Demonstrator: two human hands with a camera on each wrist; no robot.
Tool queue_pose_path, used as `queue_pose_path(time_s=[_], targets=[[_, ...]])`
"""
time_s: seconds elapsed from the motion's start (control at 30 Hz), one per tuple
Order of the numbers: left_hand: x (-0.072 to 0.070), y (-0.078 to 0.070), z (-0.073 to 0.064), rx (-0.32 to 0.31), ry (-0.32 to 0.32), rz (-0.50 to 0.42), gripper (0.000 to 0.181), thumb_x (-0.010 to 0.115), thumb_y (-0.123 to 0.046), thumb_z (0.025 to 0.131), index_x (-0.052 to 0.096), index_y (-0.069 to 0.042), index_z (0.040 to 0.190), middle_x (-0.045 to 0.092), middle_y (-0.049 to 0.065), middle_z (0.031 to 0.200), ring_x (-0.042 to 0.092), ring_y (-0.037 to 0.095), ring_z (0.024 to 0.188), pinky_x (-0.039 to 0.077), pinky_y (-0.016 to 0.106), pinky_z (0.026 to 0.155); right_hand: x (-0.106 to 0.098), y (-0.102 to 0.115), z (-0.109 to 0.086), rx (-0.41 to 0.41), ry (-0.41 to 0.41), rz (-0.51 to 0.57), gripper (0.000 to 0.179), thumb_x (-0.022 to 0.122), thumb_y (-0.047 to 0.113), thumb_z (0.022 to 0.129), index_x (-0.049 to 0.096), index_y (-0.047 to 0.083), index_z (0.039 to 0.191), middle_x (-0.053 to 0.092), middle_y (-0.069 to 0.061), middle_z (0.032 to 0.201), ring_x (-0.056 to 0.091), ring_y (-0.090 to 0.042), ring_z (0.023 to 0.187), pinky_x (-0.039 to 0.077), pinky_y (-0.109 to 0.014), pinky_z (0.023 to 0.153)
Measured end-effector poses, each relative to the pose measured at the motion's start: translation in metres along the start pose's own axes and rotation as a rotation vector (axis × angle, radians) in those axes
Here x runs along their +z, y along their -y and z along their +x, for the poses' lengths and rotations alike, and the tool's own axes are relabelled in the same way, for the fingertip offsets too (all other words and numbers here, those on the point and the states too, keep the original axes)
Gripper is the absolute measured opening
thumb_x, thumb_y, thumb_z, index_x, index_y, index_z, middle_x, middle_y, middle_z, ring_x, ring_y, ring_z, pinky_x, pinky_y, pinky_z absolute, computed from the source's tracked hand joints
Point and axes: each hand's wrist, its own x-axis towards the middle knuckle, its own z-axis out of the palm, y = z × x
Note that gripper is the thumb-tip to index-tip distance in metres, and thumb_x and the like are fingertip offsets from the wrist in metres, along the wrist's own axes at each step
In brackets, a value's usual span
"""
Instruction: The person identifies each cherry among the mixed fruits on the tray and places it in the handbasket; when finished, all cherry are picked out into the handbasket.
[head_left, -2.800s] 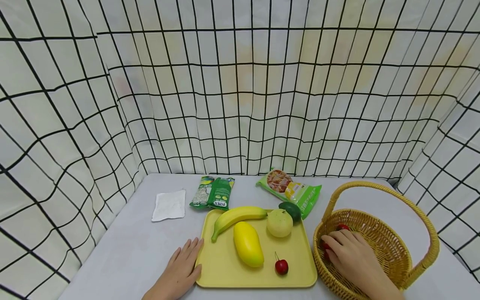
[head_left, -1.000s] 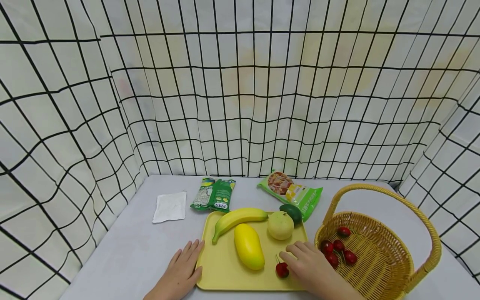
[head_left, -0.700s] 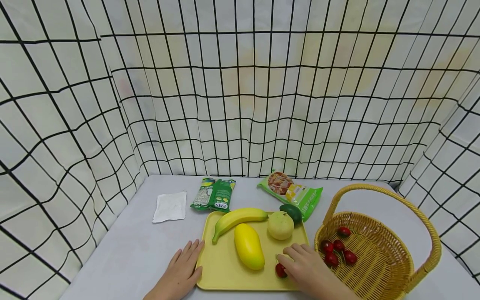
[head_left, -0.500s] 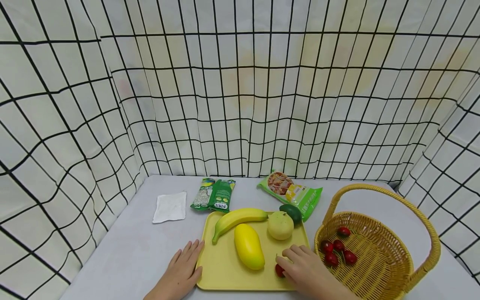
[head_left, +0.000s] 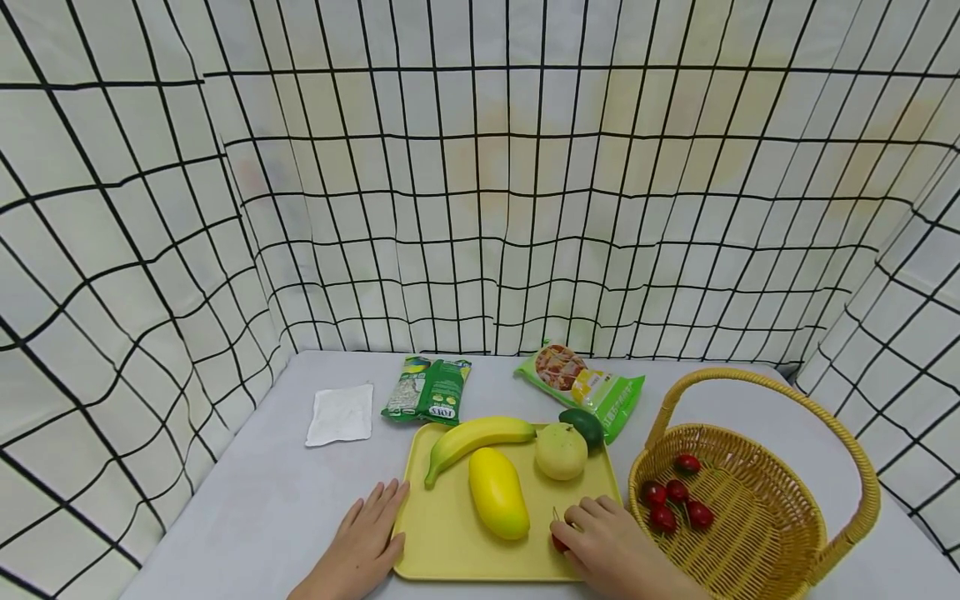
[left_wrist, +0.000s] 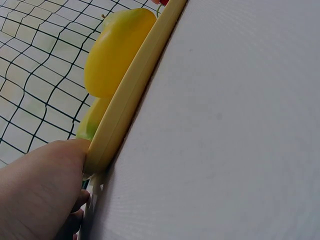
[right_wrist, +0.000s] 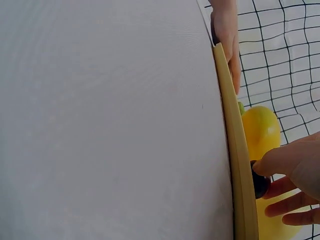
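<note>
A dark red cherry (head_left: 558, 544) with a thin stem lies at the front right of the yellow tray (head_left: 435, 554). My right hand (head_left: 603, 542) pinches it between thumb and fingers; in the right wrist view the cherry (right_wrist: 259, 186) shows between them. Flat on the table, my left hand (head_left: 363, 533) touches the tray's left edge with its fingers straight. On the tray are a yellow mango (head_left: 498, 493), a banana (head_left: 480, 433), a round pale green fruit (head_left: 561, 452) and a dark green fruit (head_left: 585, 427) at the back right corner.
A wicker basket (head_left: 780, 533) with a tall handle stands right of the tray, several cherries (head_left: 663, 518) inside. Behind the tray lie a green snack bag (head_left: 427, 389) and a light green packet (head_left: 585, 385). A white square packet (head_left: 339, 414) is at left.
My right hand has left the basket, moved left to the tray and closed its fingers on the cherry there. The left hand stays at the tray's edge.
</note>
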Motion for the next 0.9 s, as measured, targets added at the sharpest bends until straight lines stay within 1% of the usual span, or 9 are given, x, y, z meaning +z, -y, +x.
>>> queue_pose_path(time_s=[0.27,0.7,0.9], targets=[[-0.0003,-0.0005,0.0004,-0.008,0.013,0.001,0.060,0.047,-0.028,0.094,0.026,-0.005,0.144,0.028,0.016,0.146,0.017,0.037,0.135,0.010,0.058,0.105,0.0002,-0.0013,-0.0018,0.016,0.060,0.006,0.023,0.076,0.025,0.071,0.059,0.021,0.087,0.052,0.007,0.077,0.048,-0.012,0.069,0.042,-0.027,0.062],[0.0008,0.0005,0.0013,-0.003,0.009,0.012,0.060,0.047,-0.029,0.094,0.026,-0.006,0.145,0.028,0.015,0.146,0.017,0.036,0.135,0.010,0.058,0.105,-0.0004,-0.0024,-0.0019,0.010,0.050,-0.005,0.024,0.076,0.026,0.072,0.060,0.021,0.089,0.054,0.007,0.078,0.049,-0.013,0.070,0.044,-0.028,0.064],[0.0000,0.0007,-0.0010,0.012,-0.001,0.012,0.059,0.047,-0.028,0.094,0.026,-0.005,0.144,0.028,0.015,0.146,0.017,0.035,0.135,0.010,0.057,0.105,-0.0027,-0.0033,-0.0006,0.008,0.014,0.010,0.026,0.078,0.024,0.070,0.061,0.020,0.089,0.054,0.007,0.078,0.050,-0.012,0.070,0.045,-0.028,0.063]])
